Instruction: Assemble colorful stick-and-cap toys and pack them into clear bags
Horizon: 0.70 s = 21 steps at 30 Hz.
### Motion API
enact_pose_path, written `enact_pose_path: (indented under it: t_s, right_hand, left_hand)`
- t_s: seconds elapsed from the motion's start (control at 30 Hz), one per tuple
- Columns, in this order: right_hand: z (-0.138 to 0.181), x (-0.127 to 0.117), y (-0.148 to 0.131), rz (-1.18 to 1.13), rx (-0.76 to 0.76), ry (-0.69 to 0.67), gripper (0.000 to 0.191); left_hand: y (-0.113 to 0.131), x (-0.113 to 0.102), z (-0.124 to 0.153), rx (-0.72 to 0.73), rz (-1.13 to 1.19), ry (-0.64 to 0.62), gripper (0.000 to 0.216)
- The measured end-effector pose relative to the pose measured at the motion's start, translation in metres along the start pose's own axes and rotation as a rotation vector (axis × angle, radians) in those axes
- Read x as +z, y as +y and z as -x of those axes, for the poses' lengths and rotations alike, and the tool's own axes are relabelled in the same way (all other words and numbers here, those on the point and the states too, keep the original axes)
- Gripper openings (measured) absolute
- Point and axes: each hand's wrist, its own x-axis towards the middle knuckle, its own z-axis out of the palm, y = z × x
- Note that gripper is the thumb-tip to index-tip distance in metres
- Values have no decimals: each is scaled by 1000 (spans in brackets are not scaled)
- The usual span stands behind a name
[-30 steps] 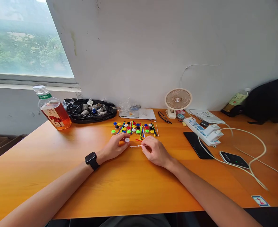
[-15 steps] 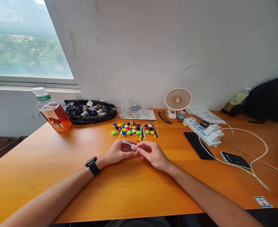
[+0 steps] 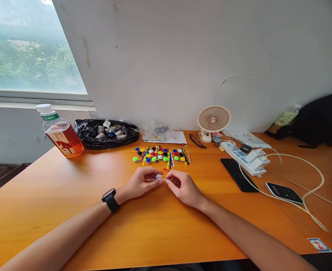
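Observation:
Over the front middle of the table, my left hand is closed, thumb and fingers pinching a small white arrow spinner. Its round hub stands up between the fingertips, while the thin arrow appears almost edge-on as a narrow line. My right hand pinches the same piece from the other side; part of it is hidden by the fingers. Just beyond the hands lie several round caps in various colours, among them a green cap, along with coloured arrow sticks and a red arrow.
A bottle of amber drink stands at the left beside a black plastic bag of grey parts. Toward the back are a small fan and a power strip with looping cables. A black phone lies at right.
The white spinner has turned, so its arrow shows edge-on instead of slanting up to the left. My right fingers have shifted slightly and curl closer around its end.

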Motion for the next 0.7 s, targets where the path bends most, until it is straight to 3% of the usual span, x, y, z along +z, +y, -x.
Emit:
enact_pose_path:
  t_s: [0.3, 0.7]
  right_hand:
    - [1, -3, 1, 149, -160, 17, 11]
    - [4, -3, -1, 210, -160, -5, 13]
  left_hand:
    - [7, -1, 3, 246, -342, -15, 24]
    - [2, -3, 4, 397, -527, 15, 19]
